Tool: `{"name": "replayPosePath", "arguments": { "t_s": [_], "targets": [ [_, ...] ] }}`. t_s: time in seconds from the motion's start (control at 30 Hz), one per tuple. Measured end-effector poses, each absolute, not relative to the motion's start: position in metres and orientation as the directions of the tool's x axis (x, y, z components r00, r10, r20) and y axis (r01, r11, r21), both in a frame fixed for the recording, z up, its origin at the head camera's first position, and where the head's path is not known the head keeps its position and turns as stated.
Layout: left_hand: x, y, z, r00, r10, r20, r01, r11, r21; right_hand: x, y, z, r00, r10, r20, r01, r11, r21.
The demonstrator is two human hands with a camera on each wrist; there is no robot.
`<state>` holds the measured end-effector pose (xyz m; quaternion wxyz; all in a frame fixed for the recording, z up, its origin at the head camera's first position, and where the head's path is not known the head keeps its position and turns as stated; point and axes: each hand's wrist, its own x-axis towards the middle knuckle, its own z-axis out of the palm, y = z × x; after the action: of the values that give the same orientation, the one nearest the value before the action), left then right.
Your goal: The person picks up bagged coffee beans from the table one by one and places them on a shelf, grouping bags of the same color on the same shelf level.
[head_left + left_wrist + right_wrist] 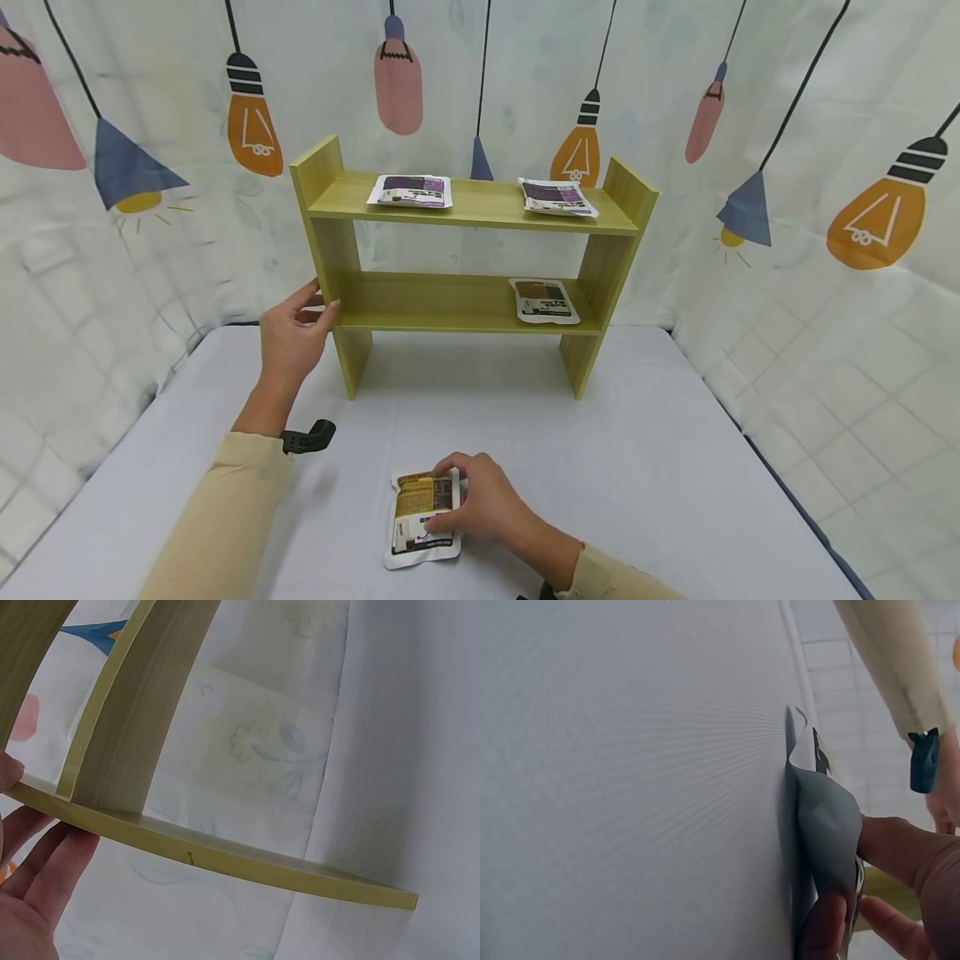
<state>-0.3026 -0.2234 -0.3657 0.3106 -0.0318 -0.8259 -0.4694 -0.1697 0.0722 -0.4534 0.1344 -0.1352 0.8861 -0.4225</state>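
While the left hand [291, 340] steadies the wooden shelf [465, 258] at the middle left of the head view, the right hand [480, 500] is down at the bottom centre of the frame, on a flat food packet [420, 518] that lies on the grey table [675, 467]. The right thumb and curled fingers close on the packet's right edge; the right wrist view shows the packet [825, 825] pinched between thumb and fingers, its edge bent up off the table [630, 780].

The left hand's fingers are fairly straight, thumb toward the lower shelf board and the fingers against the outside of the left upright. In the left wrist view the fingers [52, 862] lie flat under the edge of the shelf [225, 862], touching it without wrapping round.

What matters for the next move, as I judge it, is the direction from packet to shelf: the shelf stands higher in the frame, well apart from the packet, straight ahead of the person. The packet's long axis runs roughly top to bottom in the frame, pointing toward the shelf. The right hand is much the nearer one.

Two purple packets [410, 191] [557, 197] lie on the top board and a brown packet [544, 300] at the right end of the lower board.
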Motion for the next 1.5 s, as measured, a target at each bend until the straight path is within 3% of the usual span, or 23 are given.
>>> {"name": "replayPosePath", "arguments": {
  "t_s": [0.3, 0.9, 1.17, 1.5],
  "targets": [
    [-0.303, -0.223, -0.364, -0.797, -0.239, 0.554, 0.348, 0.569, 0.745, -0.169, 0.073, -0.46, -0.918, -0.384, -0.1, -0.109, 0.485, -0.867],
    [-0.302, -0.224, -0.366, -0.798, -0.236, 0.554, 0.338, 0.586, 0.736, -0.173, 0.073, -0.464, -0.904, -0.425, -0.056, -0.139, 0.415, -0.899],
    [-0.301, -0.223, -0.365, -0.798, -0.246, 0.551, 0.338, 0.574, 0.746, -0.172, 0.072, -0.464, -0.89, -0.448, -0.086, -0.072, 0.324, -0.943],
    [-0.301, -0.222, -0.365, -0.799, -0.235, 0.553, 0.347, 0.571, 0.744, -0.172, 0.071, -0.465, -0.899, -0.433, -0.059, -0.108, 0.351, -0.93]
  ]
}}
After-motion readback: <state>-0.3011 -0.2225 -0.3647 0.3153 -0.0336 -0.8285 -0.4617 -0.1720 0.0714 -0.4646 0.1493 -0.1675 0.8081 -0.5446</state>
